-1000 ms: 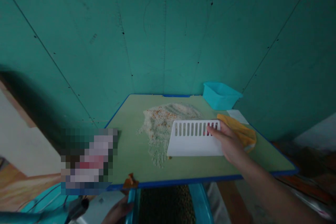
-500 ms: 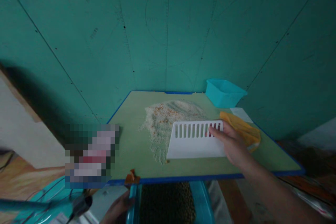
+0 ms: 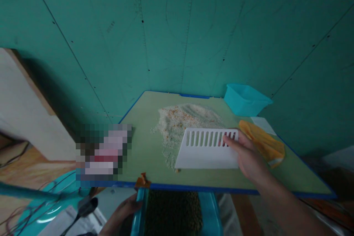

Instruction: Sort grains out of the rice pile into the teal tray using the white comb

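My right hand is closed on the right end of a white plastic scraper with a row of slots along its upper edge. The scraper stands tilted on the pale green tabletop, its lower edge near the front. Behind and left of it spreads a heap of white granules flecked with orange bits. Low in the view, my left hand grips the left rim of a blue plastic bin, fingers partly hidden. Dark pellets fill the bin, just under the table's front edge.
A turquoise tub stands at the back right corner. Beside my right hand lie a yellow cloth and a white sheet. A pixelated item is on the left edge. A brown scrap sits at the front edge; a green wall rises behind.
The camera view has shifted slightly, so the table and tub appear a little further right. Both hands keep their holds, and the scraper has hardly moved relative to the heap.
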Motion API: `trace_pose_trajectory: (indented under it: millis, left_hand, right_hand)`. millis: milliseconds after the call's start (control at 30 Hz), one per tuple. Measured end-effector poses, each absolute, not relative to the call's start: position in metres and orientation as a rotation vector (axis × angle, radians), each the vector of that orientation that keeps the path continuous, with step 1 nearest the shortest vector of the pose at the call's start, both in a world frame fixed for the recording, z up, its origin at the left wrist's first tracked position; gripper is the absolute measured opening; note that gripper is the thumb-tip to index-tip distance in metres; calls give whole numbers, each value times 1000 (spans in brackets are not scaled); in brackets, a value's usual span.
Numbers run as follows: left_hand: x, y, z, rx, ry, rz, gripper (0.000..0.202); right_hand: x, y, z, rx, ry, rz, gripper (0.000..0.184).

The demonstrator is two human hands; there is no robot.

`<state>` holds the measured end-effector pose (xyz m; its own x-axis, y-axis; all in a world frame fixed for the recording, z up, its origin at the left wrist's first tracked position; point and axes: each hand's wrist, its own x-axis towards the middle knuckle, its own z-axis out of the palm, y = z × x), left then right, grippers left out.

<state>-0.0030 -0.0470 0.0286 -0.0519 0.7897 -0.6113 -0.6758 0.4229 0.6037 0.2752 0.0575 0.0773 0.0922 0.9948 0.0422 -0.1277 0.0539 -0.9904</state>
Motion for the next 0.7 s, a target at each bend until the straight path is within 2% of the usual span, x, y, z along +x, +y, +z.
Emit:
trace_pose_trajectory:
  millis: [267,700]
  left_hand:
    - [-12,-45,12,139,1006,1081,31]
    - [-15,-45,-15,178,937,1098,25]
  right_hand:
    - [279,52,77,-1206,-1038,1153,22]
    - [277,29,73,-1192,-1000,1219,23]
